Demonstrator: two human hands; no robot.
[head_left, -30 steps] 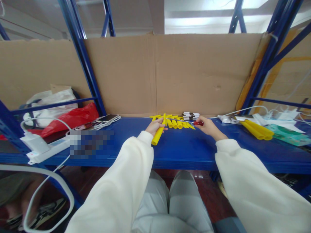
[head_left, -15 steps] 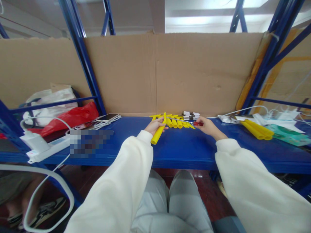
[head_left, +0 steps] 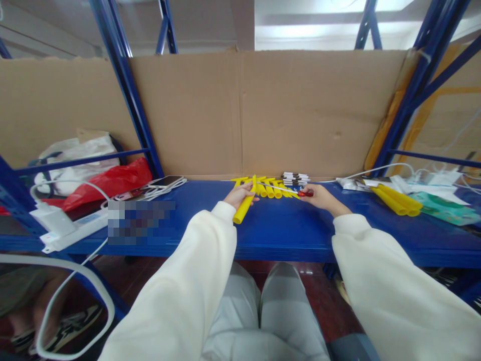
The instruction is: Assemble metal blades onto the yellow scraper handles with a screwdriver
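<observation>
Left fingers (head_left: 248, 187) grip a yellow tube (head_left: 243, 211), seemingly steadying it for the screwdriver (head_left: 305, 193) right fingers (head_left: 311, 187) hold; more tubes (head_left: 278, 192) lie between.

Above the blue tabletop (head_left: 285, 230), the left hand's grip (head_left: 239, 195) held a yellow tube (head_left: 243, 210); at its three o'clock, the right hand's grip (head_left: 319, 196) held a red-handled tool (head_left: 305, 193), shaft (head_left: 280, 188) toward nine o'clock. Yellow pieces (head_left: 277, 192) lay between them. At nine o'clock from the left hand's grip lay a phone (head_left: 169, 181).

A workshop is suggested by blue steel rack posts (head_left: 125, 80), a cardboard panel (head_left: 293, 110) (creased near its middle), a power strip (head_left: 83, 229) and a red-handled screwdriver (head_left: 303, 193).
</observation>
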